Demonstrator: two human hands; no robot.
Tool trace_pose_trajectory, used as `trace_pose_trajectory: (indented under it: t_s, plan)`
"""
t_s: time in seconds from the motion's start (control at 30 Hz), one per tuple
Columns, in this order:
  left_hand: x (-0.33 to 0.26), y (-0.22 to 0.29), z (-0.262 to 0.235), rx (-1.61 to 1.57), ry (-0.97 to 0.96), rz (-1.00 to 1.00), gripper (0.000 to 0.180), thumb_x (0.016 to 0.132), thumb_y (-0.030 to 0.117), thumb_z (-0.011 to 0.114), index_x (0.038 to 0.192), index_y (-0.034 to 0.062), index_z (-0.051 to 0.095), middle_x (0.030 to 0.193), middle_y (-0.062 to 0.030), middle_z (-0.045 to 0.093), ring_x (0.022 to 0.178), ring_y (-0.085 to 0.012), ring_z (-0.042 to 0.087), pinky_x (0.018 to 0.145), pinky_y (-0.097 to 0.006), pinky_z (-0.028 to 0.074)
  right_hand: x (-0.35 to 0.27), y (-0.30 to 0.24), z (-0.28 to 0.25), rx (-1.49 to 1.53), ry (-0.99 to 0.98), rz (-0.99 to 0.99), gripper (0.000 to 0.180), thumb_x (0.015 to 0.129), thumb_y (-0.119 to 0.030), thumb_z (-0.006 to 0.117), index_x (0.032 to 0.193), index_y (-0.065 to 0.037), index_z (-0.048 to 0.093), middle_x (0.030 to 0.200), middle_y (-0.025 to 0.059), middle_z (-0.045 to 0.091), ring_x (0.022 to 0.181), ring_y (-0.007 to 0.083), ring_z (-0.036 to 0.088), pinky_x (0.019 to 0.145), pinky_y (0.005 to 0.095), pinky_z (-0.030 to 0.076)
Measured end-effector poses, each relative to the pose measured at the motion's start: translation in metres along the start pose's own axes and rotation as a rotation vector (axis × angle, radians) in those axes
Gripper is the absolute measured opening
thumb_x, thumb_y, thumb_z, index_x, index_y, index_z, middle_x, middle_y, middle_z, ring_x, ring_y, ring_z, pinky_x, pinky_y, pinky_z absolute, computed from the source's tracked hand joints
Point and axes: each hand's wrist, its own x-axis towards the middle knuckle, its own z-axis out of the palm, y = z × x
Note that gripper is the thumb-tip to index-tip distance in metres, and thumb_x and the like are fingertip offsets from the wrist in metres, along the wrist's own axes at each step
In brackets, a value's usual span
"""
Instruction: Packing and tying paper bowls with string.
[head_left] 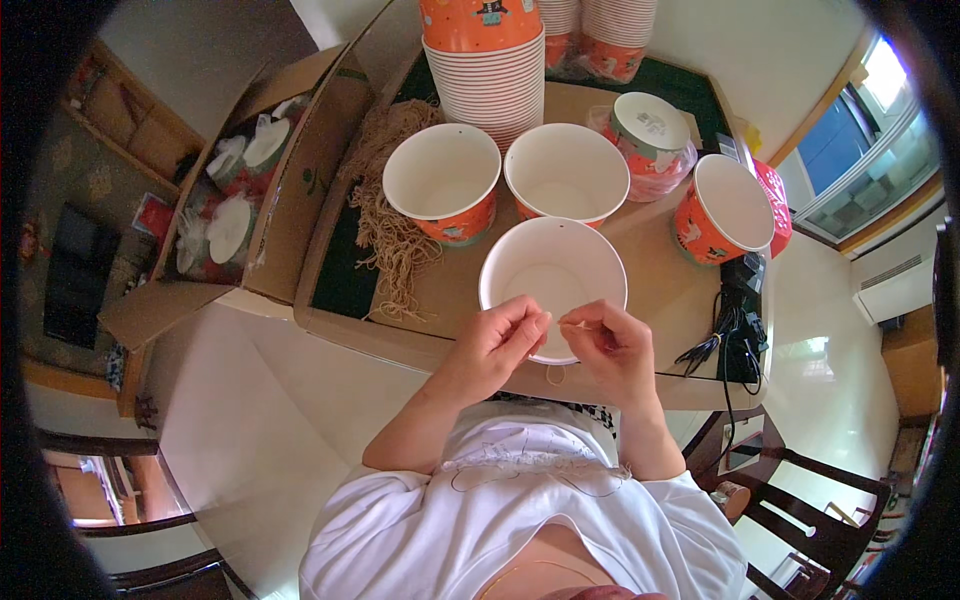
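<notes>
A white-lined paper bucket (530, 255) stands closest to me at the table's front edge. Over its near rim, my left hand (500, 338) and my right hand (612, 345) face each other, fingertips pinched a small gap apart. A pale bit of string shows at the right fingertips; the left fingers cover most of what they grip, apparently the same string. Below the rim hangs a small loop of string (556, 376). Just beyond stand two more open orange buckets, one at the left (440, 175) and one at the right (567, 170).
Loose tan strings (395, 215) lie in a heap at the left of the table. Behind rises a tall bucket stack (485, 85). Rightward are another bucket (733, 205), wrapped lids (650, 125) and black cables (735, 325). An open carton (290, 215) stands left of the table.
</notes>
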Motion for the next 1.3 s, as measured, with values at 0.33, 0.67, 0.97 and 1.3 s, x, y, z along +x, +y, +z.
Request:
trace_pose_trajectory:
  t_s: [0.33, 0.67, 0.97, 1.3]
  plan:
    - [-0.002, -0.003, 0.003, -0.018, 0.030, 0.066, 0.010, 0.095, 0.012, 0.047, 0.088, 0.0054, 0.046, 0.074, 0.0037, 0.045, 0.062, -0.0023, 0.041, 0.054, -0.019, 0.036, 0.000, 0.000, 0.004, 0.087, 0.012, 0.050, 0.005, 0.079, -0.002, 0.067, 0.084, -0.003, 0.065, 0.061, -0.0069, 0.049, 0.052, -0.0009, 0.036, 0.046, 0.0161, 0.026]
    - [0.002, 0.001, 0.002, -0.024, 0.030, -0.009, 0.018, 0.097, 0.019, 0.044, 0.085, 0.0057, 0.047, 0.073, 0.0024, 0.048, 0.061, -0.0033, 0.042, 0.054, -0.020, 0.037, 0.001, -0.003, 0.002, 0.107, 0.079, 0.037, 0.005, 0.079, -0.001, 0.068, 0.082, -0.004, 0.067, 0.064, -0.0080, 0.050, 0.053, -0.0019, 0.034, 0.045, 0.0160, 0.023]
    - [0.003, -0.008, 0.006, -0.067, -0.009, 0.026, 0.017, 0.097, 0.017, 0.044, 0.085, 0.0049, 0.047, 0.069, 0.0030, 0.045, 0.060, -0.0033, 0.039, 0.051, -0.020, 0.035, 0.001, 0.005, 0.002, 0.096, 0.050, 0.030, 0.004, 0.079, -0.002, 0.068, 0.083, -0.003, 0.066, 0.066, -0.0060, 0.052, 0.054, -0.0008, 0.036, 0.046, 0.0166, 0.026]
    - [0.002, -0.005, 0.007, -0.056, 0.020, 0.008, 0.007, 0.094, 0.009, 0.046, 0.090, 0.0046, 0.044, 0.075, 0.0012, 0.046, 0.065, -0.0034, 0.044, 0.055, -0.020, 0.038, 0.002, 0.004, 0.001, 0.110, 0.017, 0.048, 0.006, 0.080, -0.003, 0.068, 0.085, -0.003, 0.066, 0.066, -0.0047, 0.053, 0.054, -0.0001, 0.038, 0.047, 0.0168, 0.029]
